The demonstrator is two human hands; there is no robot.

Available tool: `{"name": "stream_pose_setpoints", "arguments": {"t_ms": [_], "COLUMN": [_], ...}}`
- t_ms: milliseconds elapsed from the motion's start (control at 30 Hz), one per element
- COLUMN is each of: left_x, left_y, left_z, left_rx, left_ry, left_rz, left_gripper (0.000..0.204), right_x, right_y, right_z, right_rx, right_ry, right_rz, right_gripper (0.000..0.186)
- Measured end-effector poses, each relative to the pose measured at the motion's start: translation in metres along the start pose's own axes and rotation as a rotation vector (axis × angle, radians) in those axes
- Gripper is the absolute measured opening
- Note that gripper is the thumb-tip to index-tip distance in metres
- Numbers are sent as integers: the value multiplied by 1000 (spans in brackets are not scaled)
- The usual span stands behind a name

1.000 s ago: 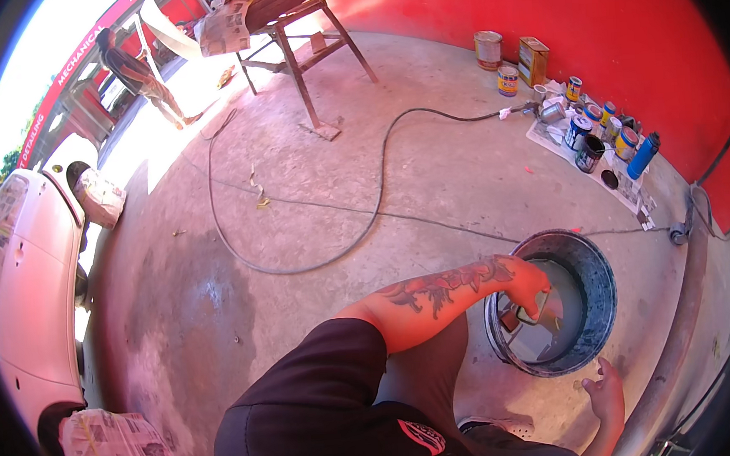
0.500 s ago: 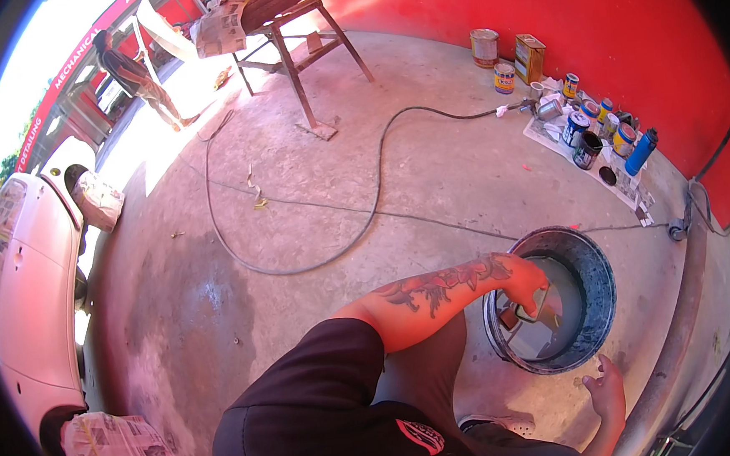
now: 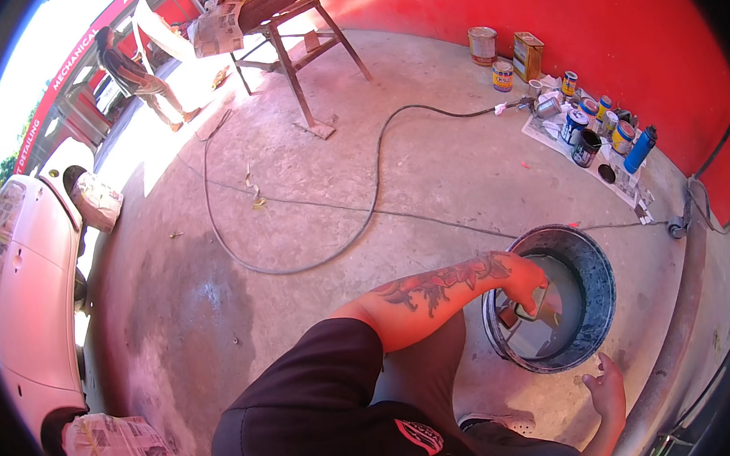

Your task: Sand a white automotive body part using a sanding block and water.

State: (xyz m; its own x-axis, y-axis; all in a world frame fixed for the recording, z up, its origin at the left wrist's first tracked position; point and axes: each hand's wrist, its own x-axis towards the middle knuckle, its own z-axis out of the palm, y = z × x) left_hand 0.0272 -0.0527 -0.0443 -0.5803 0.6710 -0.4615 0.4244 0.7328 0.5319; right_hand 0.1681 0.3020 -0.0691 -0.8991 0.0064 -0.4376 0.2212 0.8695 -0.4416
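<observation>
Round dark metal tub of cloudy water sitting near right on concrete. Left hand is reaching in, fingers clamped on small grey pad; best keeping it submerged. Right hand hovering open beside rim.

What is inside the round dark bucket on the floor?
Inside the bucket there is murky grey liquid, and the left hand reaches in, gripping a small flat object at the surface. Anything beneath the liquid is hidden.
</observation>
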Motion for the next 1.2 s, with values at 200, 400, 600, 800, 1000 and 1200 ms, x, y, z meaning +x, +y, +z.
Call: {"name": "stream_pose_setpoints", "arguments": {"t_ms": [200,400,600,800,1000,1200], "left_x": [-1,1,1,0,1,2], "left_y": [0,-3,-2,0,-2,-1], "left_z": [-1,2,2,0,1,0], "left_rx": [-14,-16,0,2,0,10], "left_ry": [-10,22,17,9,4,-5], "left_rz": [7,29,24,14,33,25], "left_gripper": [77,76,76,76,76,77], "right_x": [0,-1,0,0,-2,0], "right_y": [0,-2,-2,-2,-7,-3], "right_z": [0,-1,-1,0,-3,-1], "right_rx": [-13,-1,0,-7,-29,-29], "right_ry": [-1,-7,-7,-3,-12,-6], "right_rz": [2,12,18,8,19,14], "right_gripper": [71,71,71,70,71,70]}}
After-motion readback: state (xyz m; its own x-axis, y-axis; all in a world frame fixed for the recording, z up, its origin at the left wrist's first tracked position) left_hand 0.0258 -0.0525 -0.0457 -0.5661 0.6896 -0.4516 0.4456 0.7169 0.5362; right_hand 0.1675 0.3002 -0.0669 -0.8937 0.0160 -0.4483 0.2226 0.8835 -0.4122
